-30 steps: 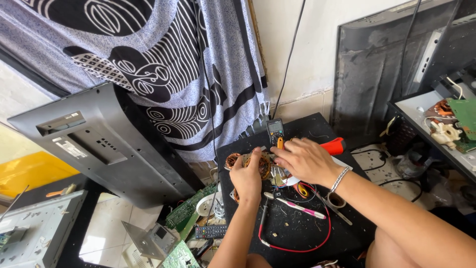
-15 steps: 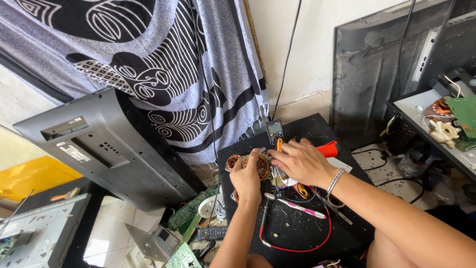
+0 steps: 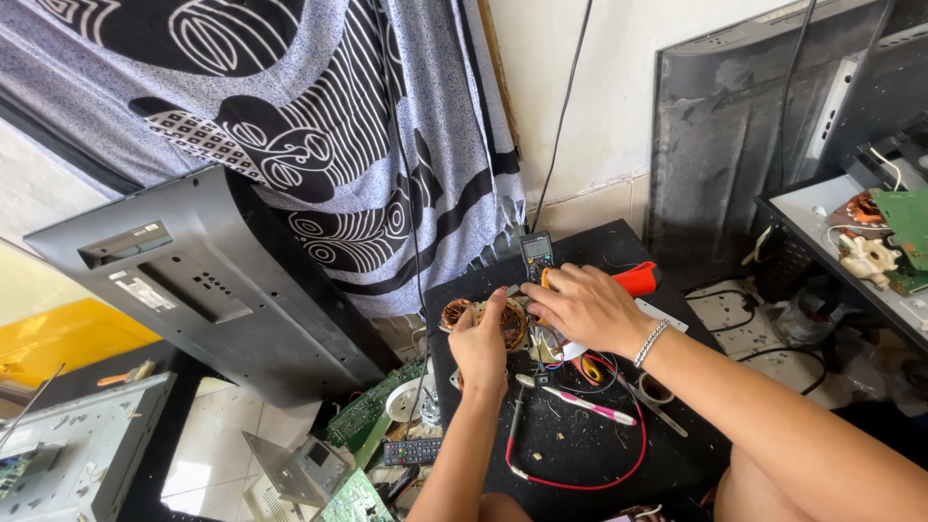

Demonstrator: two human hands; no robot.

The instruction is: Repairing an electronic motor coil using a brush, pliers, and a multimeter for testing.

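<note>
Gripping the copper-wound coil (image 3: 507, 324), left hand (image 3: 480, 346) and right hand (image 3: 585, 307) both close around it.

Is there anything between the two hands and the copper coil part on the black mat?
Nothing visible does. The left hand already touches the copper coil part, and the right hand rests over its right side, hiding that part.

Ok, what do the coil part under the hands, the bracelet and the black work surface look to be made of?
The coil part shows reddish-brown glossy windings, likely enamelled copper wire. The bracelet on the right hand glints silver in small links, probably metal. The black work surface is dull and speckled, perhaps a rubber or foam mat; the look leaves it open. The left hand touches the coil part.
</note>
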